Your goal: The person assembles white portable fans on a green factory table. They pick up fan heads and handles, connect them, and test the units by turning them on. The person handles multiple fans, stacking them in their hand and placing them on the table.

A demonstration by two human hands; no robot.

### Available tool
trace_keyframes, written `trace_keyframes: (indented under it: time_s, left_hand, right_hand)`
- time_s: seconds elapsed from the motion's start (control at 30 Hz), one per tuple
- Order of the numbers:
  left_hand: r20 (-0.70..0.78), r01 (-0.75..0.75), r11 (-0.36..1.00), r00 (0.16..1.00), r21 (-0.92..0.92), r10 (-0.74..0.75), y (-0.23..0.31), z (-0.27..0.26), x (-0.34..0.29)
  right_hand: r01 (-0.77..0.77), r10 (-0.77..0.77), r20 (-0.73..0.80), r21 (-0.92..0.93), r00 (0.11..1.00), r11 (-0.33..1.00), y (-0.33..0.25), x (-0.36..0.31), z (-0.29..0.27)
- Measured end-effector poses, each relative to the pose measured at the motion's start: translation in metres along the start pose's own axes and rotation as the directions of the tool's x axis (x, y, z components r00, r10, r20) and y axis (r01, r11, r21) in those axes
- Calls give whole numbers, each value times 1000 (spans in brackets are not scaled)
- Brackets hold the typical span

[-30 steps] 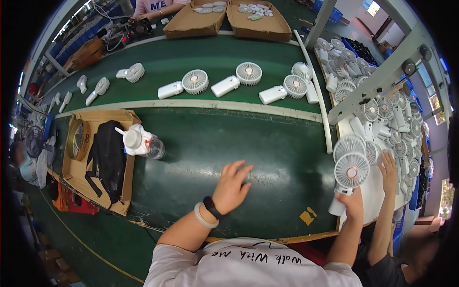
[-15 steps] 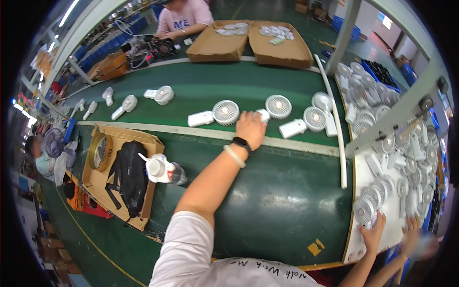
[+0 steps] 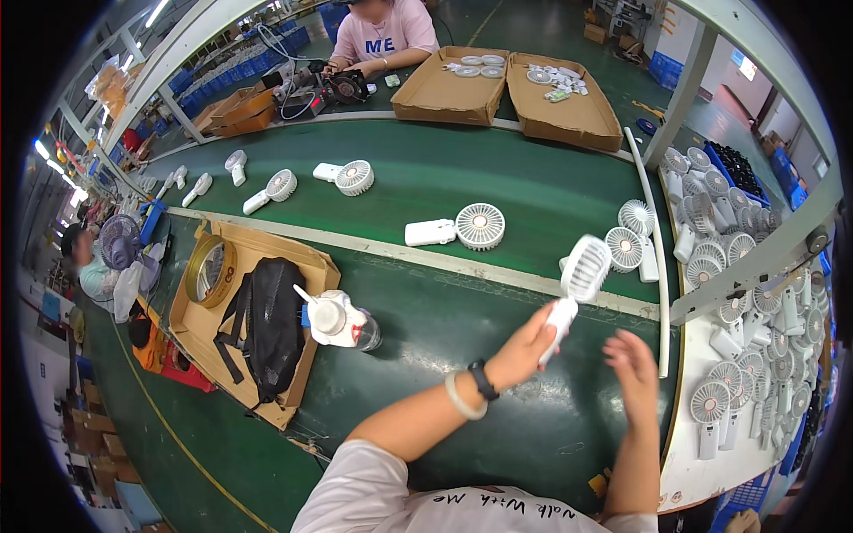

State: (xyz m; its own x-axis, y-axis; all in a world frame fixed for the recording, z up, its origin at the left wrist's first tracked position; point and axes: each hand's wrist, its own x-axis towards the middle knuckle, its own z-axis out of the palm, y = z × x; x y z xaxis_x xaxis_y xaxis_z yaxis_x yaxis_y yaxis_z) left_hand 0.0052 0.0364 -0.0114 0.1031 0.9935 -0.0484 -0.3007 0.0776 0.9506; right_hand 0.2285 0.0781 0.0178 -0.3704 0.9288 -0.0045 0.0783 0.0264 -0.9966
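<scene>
White plastic handheld fan [image 3: 576, 289], round grille head on a short handle, is held up off the green belt surface [image 3: 444, 178], right of centre, over the near half.

Risk, by judgement: grip is low on the handle, with the head-heavy end tilted up and to the right. A slip or a knock from the other hand could drop the fan onto the belt or against the white divider rail [image 3: 653, 258] just to its right. Loose white fans [image 3: 626, 244] lie close behind; a careless swing may scatter them.

Left hand [image 3: 524, 348]: fingers clenched round the fan's handle, thumb side up; dark watch and pale band at wrist. Firm wrap, no gap seen btwn fingers and handle.

Right hand [image 3: 633, 369]: open, fingers spread and slightly blurred, holding nothing; sits just beside the handle's lower end, not touching as far as can be told.

Nearby: white spray bottle [image 3: 336, 318] and black backpack [image 3: 271, 324] in a cardboard tray [image 3: 306, 258], left; stacked white fans on a white side table [image 3: 702, 444], right.
</scene>
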Motion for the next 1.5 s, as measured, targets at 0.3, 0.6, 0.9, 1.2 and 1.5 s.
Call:
trace_keyframes:
  time_s: [0.3,0.6,0.9,1.2,1.5]
  left_hand:
    - [-98,-144,813,966,564,240,-2,-14,-63]
    - [29,-94,151,922,984,386,11,-7,-32]
    - [171,-225,111,915,968,365,5,-18,-24]
    - [-90,-280,905,942,320,323,28,-39,-23]
    - [-92,38,999,995,-26,-40,-9,-28,-59]
  right_hand:
    - [-359,-12,549,564,836,743,52,36,106]
    - [-311,107,324,683,940,661,44,38,103]
    - [-278,111,283,661,953,697,43,39,102]
    - [-338,98,391,613,915,714,56,34,106]
    - [-239,27,443,430,896,871,55,32,107]
